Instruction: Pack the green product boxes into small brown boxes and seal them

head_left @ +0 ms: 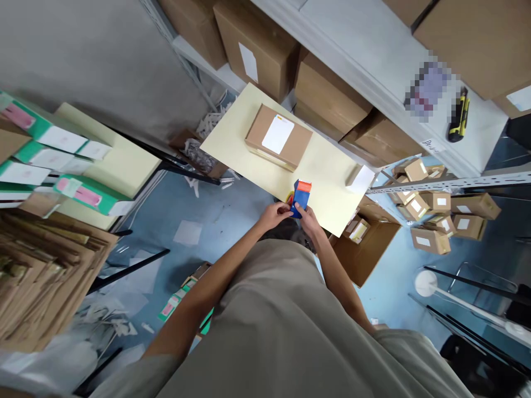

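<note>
In the head view, the right hand (310,219), just below the middle of the frame, is clamped on the lower end of a blue item (302,197) with an orange band near its top. The left hand (275,214) is just left of it, fingers drawn together at a yellow-and-red round part (290,198) on the item's left side; whether they grip it cannot be told. The blue item is held over the near edge of a pale yellow surface (327,171), which slants across the centre of the frame.

On that surface, above and left of the hands, lies a closed brown carton (295,145) with a white label. A small white box (360,178) is near the right end.

At the upper right, a yellow-and-black cutter (459,116) lies on a grey shelf (352,38). An open carton (369,249) stands right of the hands, below the surface's right end. Flattened cardboard (45,276) is stacked at the lower left, under green-and-white boxes (83,193).
</note>
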Demonstrator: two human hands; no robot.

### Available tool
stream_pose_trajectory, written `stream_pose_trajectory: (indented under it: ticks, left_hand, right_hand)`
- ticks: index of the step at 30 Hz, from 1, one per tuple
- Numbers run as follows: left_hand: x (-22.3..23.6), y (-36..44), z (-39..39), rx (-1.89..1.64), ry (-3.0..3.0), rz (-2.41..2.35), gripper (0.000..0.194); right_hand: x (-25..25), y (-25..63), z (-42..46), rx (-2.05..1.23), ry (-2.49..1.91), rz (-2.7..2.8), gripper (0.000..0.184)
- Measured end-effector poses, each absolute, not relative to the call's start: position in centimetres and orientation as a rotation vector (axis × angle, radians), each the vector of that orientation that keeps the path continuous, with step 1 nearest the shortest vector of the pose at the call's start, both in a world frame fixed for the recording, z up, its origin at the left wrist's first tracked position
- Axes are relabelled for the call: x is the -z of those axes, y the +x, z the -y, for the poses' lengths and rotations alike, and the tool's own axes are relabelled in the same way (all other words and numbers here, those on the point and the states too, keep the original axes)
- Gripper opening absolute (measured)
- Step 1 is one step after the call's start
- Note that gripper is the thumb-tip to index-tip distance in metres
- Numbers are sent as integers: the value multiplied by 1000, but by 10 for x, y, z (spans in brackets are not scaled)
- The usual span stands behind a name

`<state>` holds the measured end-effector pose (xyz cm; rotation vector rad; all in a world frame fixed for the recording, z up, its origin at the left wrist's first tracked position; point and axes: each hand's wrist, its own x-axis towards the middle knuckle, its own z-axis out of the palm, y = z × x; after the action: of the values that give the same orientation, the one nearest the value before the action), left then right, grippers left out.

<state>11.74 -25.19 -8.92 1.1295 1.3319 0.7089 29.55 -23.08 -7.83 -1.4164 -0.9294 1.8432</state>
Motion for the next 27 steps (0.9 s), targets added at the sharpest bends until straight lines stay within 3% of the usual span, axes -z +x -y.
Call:
stream_pose_trajectory:
  ticks: [7, 16, 27]
  left_hand:
    - [94, 96, 254, -852, 854, -1453, 61]
    - [76, 77, 223, -548, 1045, -1115, 49]
    - [53, 87, 235, -611, 1221, -1235, 38]
  right_hand:
    - [69, 321, 250, -1984, -1448, 1168, 64]
    - [65, 360, 259, -2065, -1365, 1645, 53]
    - [64, 373, 253, -1976, -1428, 1825, 53]
